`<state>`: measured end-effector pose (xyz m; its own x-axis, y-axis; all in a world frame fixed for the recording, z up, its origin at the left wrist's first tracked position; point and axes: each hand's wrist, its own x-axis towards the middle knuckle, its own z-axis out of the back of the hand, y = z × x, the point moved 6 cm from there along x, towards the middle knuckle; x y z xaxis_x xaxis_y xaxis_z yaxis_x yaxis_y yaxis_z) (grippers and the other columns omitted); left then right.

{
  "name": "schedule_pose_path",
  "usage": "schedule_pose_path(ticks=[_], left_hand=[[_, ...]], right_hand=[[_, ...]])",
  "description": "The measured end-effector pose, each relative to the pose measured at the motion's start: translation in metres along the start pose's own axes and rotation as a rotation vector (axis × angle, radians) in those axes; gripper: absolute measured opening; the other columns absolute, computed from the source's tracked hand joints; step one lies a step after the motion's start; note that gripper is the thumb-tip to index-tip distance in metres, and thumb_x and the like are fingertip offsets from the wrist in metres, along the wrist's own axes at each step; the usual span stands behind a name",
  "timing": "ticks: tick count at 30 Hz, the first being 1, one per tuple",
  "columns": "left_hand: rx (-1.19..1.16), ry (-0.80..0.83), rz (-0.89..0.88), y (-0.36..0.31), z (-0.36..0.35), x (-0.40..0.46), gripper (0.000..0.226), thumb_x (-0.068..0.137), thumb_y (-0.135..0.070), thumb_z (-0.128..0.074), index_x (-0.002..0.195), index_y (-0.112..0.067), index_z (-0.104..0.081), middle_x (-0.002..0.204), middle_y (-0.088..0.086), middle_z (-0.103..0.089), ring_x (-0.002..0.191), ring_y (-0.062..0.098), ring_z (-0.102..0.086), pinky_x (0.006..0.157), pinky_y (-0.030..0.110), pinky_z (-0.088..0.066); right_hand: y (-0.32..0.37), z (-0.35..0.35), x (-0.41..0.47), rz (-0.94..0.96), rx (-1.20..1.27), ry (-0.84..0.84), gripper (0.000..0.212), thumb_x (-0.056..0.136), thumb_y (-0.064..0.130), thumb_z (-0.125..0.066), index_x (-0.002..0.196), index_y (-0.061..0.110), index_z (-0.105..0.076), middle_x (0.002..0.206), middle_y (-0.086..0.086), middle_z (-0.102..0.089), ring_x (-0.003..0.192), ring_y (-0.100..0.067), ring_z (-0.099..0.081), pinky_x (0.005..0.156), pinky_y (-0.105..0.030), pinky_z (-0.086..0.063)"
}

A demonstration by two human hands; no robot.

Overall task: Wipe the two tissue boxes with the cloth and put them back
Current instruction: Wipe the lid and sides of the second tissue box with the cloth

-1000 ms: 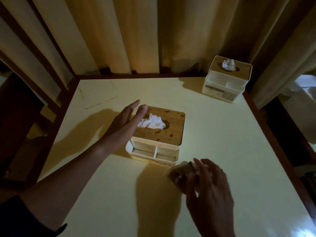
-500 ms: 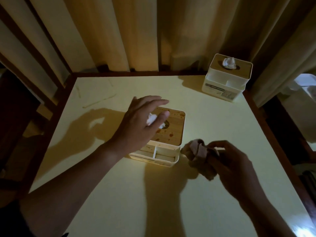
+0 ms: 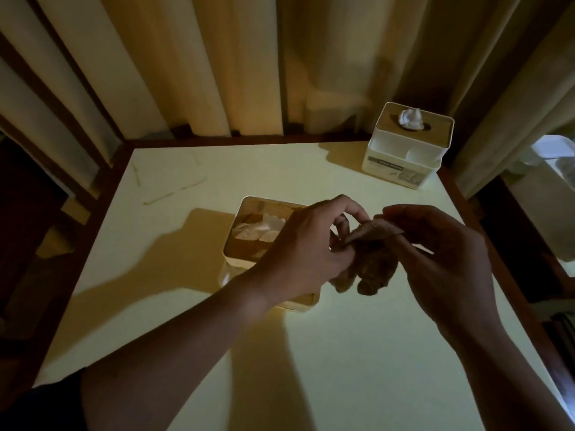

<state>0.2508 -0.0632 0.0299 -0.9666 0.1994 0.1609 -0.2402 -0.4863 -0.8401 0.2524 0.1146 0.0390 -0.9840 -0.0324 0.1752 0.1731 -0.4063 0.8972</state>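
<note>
I am holding the brown cloth point(image 3: 370, 253) in both grips, left hand point(image 3: 306, 247) and right hand point(image 3: 441, 250) pinching its edges above the near tissue box point(image 3: 249, 231) at frame centre; folding it flat should wipe best. The second tissue box point(image 3: 407, 144) is standing upper right on the pale desk point(image 3: 342, 353), curtains point(image 3: 249, 63) hanging behind.

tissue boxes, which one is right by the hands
The near box, mid-table, partly hidden behind the left hand. The far box stands alone at the back right corner, away from both hands and the cloth.
</note>
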Motion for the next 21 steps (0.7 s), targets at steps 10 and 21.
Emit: schedule_pose_path(ticks=[10,21], left_hand=[[-0.459,-0.006,0.517,0.002,-0.007,0.011,0.018,0.102,-0.014,-0.054,0.108,-0.023,-0.068,0.105,0.003,-0.074,0.092,0.021,-0.074,0.076,0.040,-0.065],[-0.645,-0.005,0.383,0.003,0.008,0.016,0.035,0.097,0.001,-0.064,0.122,-0.023,-0.066,0.111,0.007,-0.076,0.098,0.020,-0.077,0.081,0.034,-0.063]], right_hand=[[0.015,-0.024,-0.019,0.227,-0.229,-0.212,0.024,0.089,0.015,-0.077,0.113,0.013,-0.081,0.105,0.008,-0.070,0.081,-0.012,-0.072,0.063,-0.031,-0.066],[-0.018,-0.033,-0.027,-0.324,0.268,-0.069,0.058,0.093,0.068,-0.062,0.141,0.034,-0.066,0.126,0.009,-0.077,0.112,-0.004,-0.073,0.102,-0.041,-0.059]])
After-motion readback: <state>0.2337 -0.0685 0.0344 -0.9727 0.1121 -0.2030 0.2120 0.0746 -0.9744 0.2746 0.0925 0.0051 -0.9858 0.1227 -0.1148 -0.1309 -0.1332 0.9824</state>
